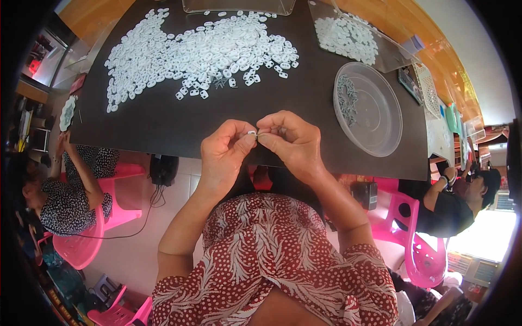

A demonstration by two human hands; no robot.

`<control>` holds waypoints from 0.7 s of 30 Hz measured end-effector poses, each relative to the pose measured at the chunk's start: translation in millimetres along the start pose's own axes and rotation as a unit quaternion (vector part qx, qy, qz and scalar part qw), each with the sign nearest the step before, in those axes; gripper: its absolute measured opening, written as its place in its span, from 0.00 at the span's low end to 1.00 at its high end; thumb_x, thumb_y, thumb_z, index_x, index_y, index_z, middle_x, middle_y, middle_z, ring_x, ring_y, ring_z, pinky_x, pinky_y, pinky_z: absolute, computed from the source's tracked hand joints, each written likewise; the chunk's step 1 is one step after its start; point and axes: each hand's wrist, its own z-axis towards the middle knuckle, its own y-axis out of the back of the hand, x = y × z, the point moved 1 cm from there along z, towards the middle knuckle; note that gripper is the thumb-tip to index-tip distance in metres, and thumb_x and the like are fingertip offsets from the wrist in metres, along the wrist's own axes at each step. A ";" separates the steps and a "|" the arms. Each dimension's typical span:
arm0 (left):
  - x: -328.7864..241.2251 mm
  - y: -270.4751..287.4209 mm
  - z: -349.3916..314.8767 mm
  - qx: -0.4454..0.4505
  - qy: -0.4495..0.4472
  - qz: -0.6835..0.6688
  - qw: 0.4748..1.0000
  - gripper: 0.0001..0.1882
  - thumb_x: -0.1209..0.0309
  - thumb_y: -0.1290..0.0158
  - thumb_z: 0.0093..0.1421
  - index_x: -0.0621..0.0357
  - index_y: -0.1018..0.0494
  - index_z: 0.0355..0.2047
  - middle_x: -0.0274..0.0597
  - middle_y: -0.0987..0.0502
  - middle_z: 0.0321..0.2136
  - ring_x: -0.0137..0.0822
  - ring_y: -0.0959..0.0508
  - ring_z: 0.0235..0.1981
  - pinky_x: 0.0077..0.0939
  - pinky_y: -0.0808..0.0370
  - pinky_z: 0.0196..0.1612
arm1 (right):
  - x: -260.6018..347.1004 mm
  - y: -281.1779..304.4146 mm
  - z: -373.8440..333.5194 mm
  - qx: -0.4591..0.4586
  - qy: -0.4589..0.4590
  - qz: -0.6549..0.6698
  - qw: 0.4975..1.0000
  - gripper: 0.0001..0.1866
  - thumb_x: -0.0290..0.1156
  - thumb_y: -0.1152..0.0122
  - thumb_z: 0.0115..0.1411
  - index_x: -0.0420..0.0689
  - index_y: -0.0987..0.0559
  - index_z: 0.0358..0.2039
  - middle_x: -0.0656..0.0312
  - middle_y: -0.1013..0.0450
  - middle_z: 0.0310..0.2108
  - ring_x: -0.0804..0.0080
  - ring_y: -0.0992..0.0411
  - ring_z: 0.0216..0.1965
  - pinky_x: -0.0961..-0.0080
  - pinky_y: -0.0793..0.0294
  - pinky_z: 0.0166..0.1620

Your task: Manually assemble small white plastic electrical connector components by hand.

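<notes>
Over the near edge of the dark table, my two hands meet at the fingertips. My left hand pinches a small white plastic piece between thumb and forefinger. Closed against it, my right hand pinches a thin, metal-coloured bit, too small to tell its exact kind. Beyond the hands spreads a large pile of white oval pieces with holes. A few dark metal bits lie at its near edge. To the right, a round clear plastic dish holds many small grey metal pieces.
A clear tray with flat white pieces sits at the far right. Beside it lie a phone and a perforated white basket. Another clear container stands at the far edge. People sit on pink chairs at left and right.
</notes>
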 end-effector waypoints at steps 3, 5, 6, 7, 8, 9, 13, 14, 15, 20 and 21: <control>0.7 -0.3 -2.3 -0.008 -0.020 0.037 0.999 0.08 0.71 0.45 0.58 0.64 0.28 0.33 0.31 0.27 0.25 0.18 0.32 0.24 0.10 0.35 0.27 | 1.3 -1.9 -1.4 -0.004 -0.006 0.009 1.000 0.08 0.19 0.40 0.52 0.38 0.25 0.33 0.67 0.28 0.26 0.87 0.33 0.27 0.87 0.32 0.30; 0.0 -1.8 -5.2 -0.016 0.000 0.052 0.999 0.03 0.78 0.48 0.58 0.65 0.28 0.33 0.32 0.26 0.26 0.20 0.29 0.29 0.14 0.30 0.33 | 1.6 -2.5 -2.3 -0.004 -0.012 -0.011 1.000 0.07 0.19 0.40 0.52 0.37 0.25 0.33 0.67 0.27 0.26 0.86 0.33 0.27 0.86 0.31 0.31; 0.8 -2.0 -6.1 -0.016 0.000 0.052 0.999 0.03 0.78 0.48 0.58 0.65 0.28 0.33 0.32 0.26 0.26 0.20 0.29 0.29 0.14 0.30 0.33 | 1.7 -2.4 -2.7 -0.004 -0.012 -0.012 1.000 0.07 0.19 0.40 0.52 0.37 0.25 0.33 0.67 0.27 0.26 0.86 0.33 0.27 0.86 0.31 0.31; 2.4 -2.0 -6.8 -0.024 -0.011 0.062 0.998 0.03 0.78 0.48 0.58 0.66 0.28 0.32 0.33 0.26 0.26 0.20 0.29 0.29 0.15 0.30 0.33 | 1.0 -2.4 -2.9 0.003 -0.018 -0.002 1.000 0.08 0.18 0.41 0.52 0.37 0.25 0.34 0.66 0.27 0.28 0.85 0.31 0.29 0.86 0.30 0.34; 3.0 -2.0 -7.5 -0.031 -0.022 0.072 0.997 0.03 0.78 0.48 0.58 0.66 0.28 0.32 0.33 0.26 0.25 0.20 0.29 0.29 0.15 0.30 0.33 | 0.6 -2.5 -3.0 0.010 -0.025 0.007 1.000 0.08 0.16 0.41 0.53 0.36 0.24 0.35 0.65 0.27 0.30 0.83 0.30 0.32 0.86 0.29 0.37; 3.3 -1.5 -7.4 -0.031 -0.021 0.072 0.997 0.03 0.78 0.48 0.58 0.66 0.28 0.32 0.33 0.26 0.25 0.20 0.29 0.29 0.15 0.30 0.33 | 0.0 -3.7 -2.8 0.010 -0.025 0.007 1.000 0.08 0.16 0.41 0.53 0.36 0.24 0.35 0.65 0.27 0.30 0.83 0.30 0.32 0.86 0.29 0.37; 4.5 -0.3 -7.0 -0.045 -0.050 0.052 0.996 0.05 0.76 0.47 0.58 0.66 0.27 0.33 0.33 0.26 0.25 0.20 0.30 0.27 0.13 0.32 0.29 | -4.2 -7.8 -2.3 -0.004 -0.012 0.022 1.000 0.05 0.19 0.42 0.53 0.37 0.26 0.32 0.66 0.28 0.27 0.83 0.31 0.29 0.84 0.30 0.32; 5.3 -0.6 -6.9 -0.048 -0.052 0.037 0.997 0.06 0.74 0.47 0.58 0.66 0.27 0.33 0.32 0.26 0.25 0.19 0.31 0.25 0.10 0.34 0.26 | -5.3 -8.1 -2.4 -0.004 -0.003 0.007 1.000 0.04 0.19 0.43 0.54 0.37 0.26 0.31 0.65 0.29 0.26 0.83 0.30 0.29 0.83 0.29 0.33; 5.6 -0.5 -7.4 -0.049 -0.052 0.037 0.997 0.06 0.74 0.47 0.58 0.66 0.27 0.33 0.32 0.26 0.25 0.19 0.31 0.25 0.10 0.34 0.26 | -5.8 -9.5 -2.4 -0.003 -0.003 0.007 1.000 0.04 0.19 0.43 0.54 0.37 0.26 0.31 0.65 0.29 0.26 0.83 0.30 0.29 0.83 0.29 0.33; 10.9 -1.9 -11.8 -0.084 -0.073 0.106 0.988 0.04 0.78 0.47 0.57 0.65 0.27 0.33 0.36 0.25 0.25 0.21 0.29 0.25 0.16 0.31 0.29 | -6.6 -12.0 -1.4 -0.003 0.060 -0.078 0.995 0.01 0.19 0.45 0.54 0.36 0.28 0.27 0.60 0.31 0.23 0.72 0.29 0.27 0.77 0.31 0.31; 12.5 -3.1 -12.1 -0.084 -0.073 0.105 0.988 0.04 0.78 0.47 0.57 0.65 0.27 0.33 0.36 0.25 0.25 0.21 0.29 0.25 0.16 0.31 0.29 | -7.5 -12.3 -1.5 -0.004 0.060 -0.079 0.995 0.01 0.19 0.45 0.54 0.36 0.28 0.27 0.60 0.31 0.23 0.72 0.29 0.27 0.77 0.31 0.31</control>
